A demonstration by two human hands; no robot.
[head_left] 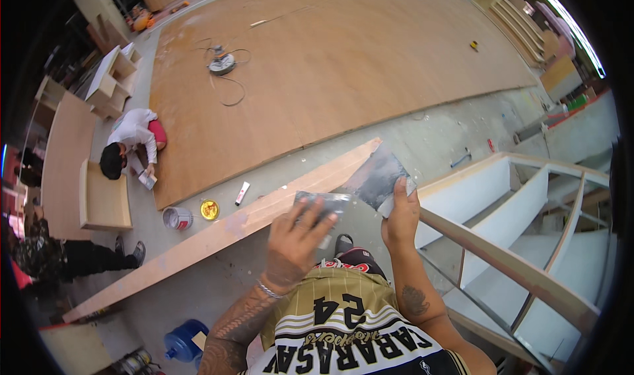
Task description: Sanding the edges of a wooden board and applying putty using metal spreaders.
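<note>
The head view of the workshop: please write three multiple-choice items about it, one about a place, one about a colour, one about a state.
1. Where does the round power sander lie?
A. on the big brown plywood sheet on the floor
B. on the white shelf unit
C. in the small white bucket

2. What colour is the inside of the small open round tin beside the small white bucket?
A. green
B. yellow
C. black

3. What does the left hand hold?
A. nothing
B. a hammer
C. a flat grey metal scraper blade

Answers: 1 A, the round power sander rests with its cord on the big brown plywood sheet. 2 B, the small open round tin shows yellow next to the small white bucket. 3 C, the left hand grips the flat grey metal scraper blade, fingers over it.
</note>
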